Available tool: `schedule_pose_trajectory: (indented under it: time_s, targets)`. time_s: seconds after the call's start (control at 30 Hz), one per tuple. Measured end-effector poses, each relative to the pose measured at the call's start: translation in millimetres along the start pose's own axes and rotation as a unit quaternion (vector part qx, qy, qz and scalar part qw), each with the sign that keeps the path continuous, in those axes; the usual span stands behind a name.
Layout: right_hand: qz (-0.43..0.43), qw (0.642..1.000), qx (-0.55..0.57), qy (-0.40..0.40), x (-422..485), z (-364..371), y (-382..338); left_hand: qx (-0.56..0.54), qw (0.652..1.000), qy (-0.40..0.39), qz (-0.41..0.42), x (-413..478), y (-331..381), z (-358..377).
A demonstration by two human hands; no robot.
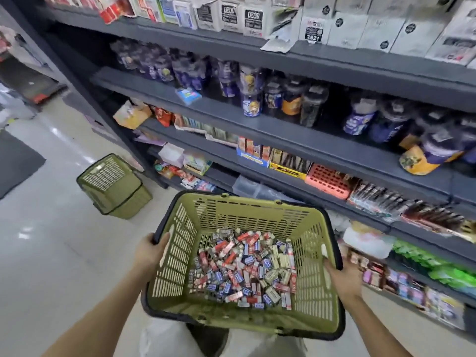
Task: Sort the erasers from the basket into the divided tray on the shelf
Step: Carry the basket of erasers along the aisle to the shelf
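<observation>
Gripping the olive-green slotted plastic basket [247,217] by its dark rim, the left hand [150,251] had its thumb hooked over the left edge with the fingers wrapped beneath. The right hand [346,278] clasped the opposite edge, though blur hid exactly how its fingers lay. Between the two hands, on the basket's bottom, lay a thick jumble of small rectangular erasers [244,269] in red, blue, white and cream sleeves, all loose and mixed. Ahead of the right hand and above it ran the dark grey metal shelves [257,124], crowded with boxed and bagged goods. A salmon-pink perforated plastic tray [328,180] sat on one tier up beyond that hand, and a clear plastic box [247,185] showed just past the basket's far wall, but which, if either, was the divided tray could not be told. Out beyond the left hand a second olive-green basket [113,186] lay tilted on the pale glossy floor [64,253]. Judging by this, the sorting had not begun. Neither hand held an eraser, none could be seen in any tray, and the whole heap remained to be separated by kind and placed into compartments.
</observation>
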State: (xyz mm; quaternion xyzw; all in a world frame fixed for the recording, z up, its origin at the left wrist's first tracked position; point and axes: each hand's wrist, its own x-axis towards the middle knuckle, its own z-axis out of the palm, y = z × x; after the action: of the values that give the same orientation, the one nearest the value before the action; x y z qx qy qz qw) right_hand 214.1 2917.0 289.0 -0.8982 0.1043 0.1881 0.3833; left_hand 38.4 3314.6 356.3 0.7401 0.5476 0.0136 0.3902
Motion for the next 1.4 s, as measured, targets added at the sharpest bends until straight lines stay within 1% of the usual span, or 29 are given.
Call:
schedule_pose_trajectory:
  time_s: [0.1, 0.2, 0.27, 0.33, 0.43, 0.5, 0.57, 0.7, 0.83, 0.93, 1.0, 1.1, 1.27, 1.4]
  targets:
    - [0.027, 0.998, 0.039, 0.039, -22, 27, -8, 0.016, 0.999, -0.044, 0.029, 48, 3, -5]
    - [0.079, 0.993, 0.057, 0.07, -45, 53, -16, 0.053, 0.992, -0.074, 0.09, 90, 4, -12]
    - [0.103, 0.989, 0.059, 0.088, -58, 67, -20, 0.072, 0.985, -0.107, 0.115, 110, 7, -16]
    - [0.117, 0.986, 0.056, 0.104, -68, 79, -22, 0.074, 0.979, -0.142, 0.125, 127, 11, -17]
    - [0.124, 0.983, 0.052, 0.124, -75, 95, -21, 0.078, 0.972, -0.165, 0.149, 141, 17, -12]
    - [0.134, 0.98, 0.057, 0.133, -72, 102, -17, 0.096, 0.966, -0.165, 0.172, 147, 20, -4]
    - [0.143, 0.979, 0.058, 0.134, -67, 107, -12, 0.104, 0.965, -0.163, 0.178, 150, 21, 5]
    - [0.15, 0.98, 0.049, 0.121, -45, 111, 6, 0.095, 0.972, -0.157, 0.143, 159, 17, 35]
    - [0.149, 0.983, 0.047, 0.095, -14, 113, 29, 0.068, 0.987, -0.115, 0.092, 169, -2, 70]
    - [0.149, 0.984, 0.046, 0.091, 6, 123, 45, 0.071, 0.99, -0.086, 0.084, 183, -17, 94]
    - [0.157, 0.982, 0.043, 0.094, 17, 134, 56, 0.082, 0.989, -0.092, 0.084, 195, -26, 110]
    - [0.175, 0.978, 0.045, 0.102, 28, 157, 73, 0.107, 0.98, -0.129, 0.109, 216, -35, 131]
    - [0.191, 0.972, 0.06, 0.122, 47, 195, 99, 0.193, 0.947, -0.156, 0.203, 260, -37, 161]
    - [0.188, 0.973, 0.045, 0.127, 62, 225, 118, 0.232, 0.932, -0.181, 0.212, 288, -64, 182]
